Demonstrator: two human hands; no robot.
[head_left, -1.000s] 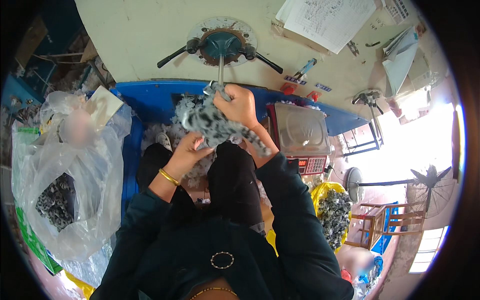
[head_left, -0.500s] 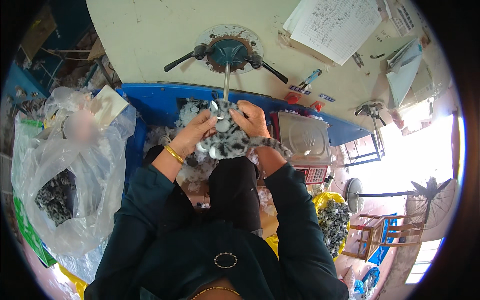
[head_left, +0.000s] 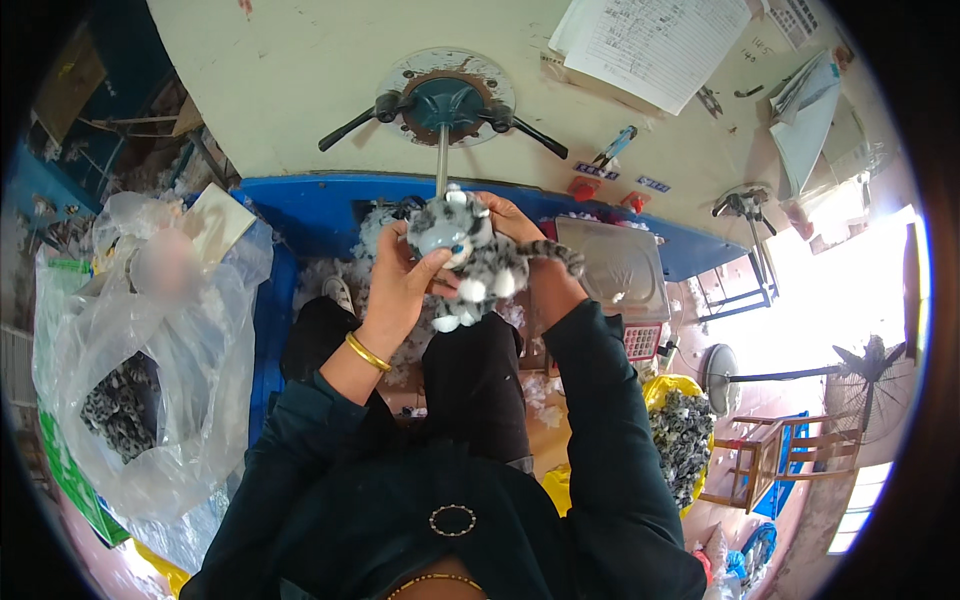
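A grey-and-white plush cat [head_left: 498, 262] with black markings hangs between my two hands in front of the metal tube [head_left: 442, 160]. Its face with a blue eye points up toward me, and the striped tail lies across my right wrist. My left hand [head_left: 408, 278] grips the head, thumb by the muzzle. Behind the body, my right hand [head_left: 512, 222] holds the far side, most of its fingers covered by the plush. The tube's end meets the toy's upper edge in the picture; whether it goes inside I cannot tell.
Black handles flank the tube's mount [head_left: 446, 108] on the pale panel. Below runs a blue bin [head_left: 310, 195] with white stuffing. A scale [head_left: 610, 275] stands to the right, above a yellow sack [head_left: 655, 395] of plush pieces. At left is a clear plastic bag [head_left: 200, 400] holding more.
The plush cat has been turned, so its face and blue eye now show. My left hand has shifted round its head, and my right hand has slipped further behind the body.
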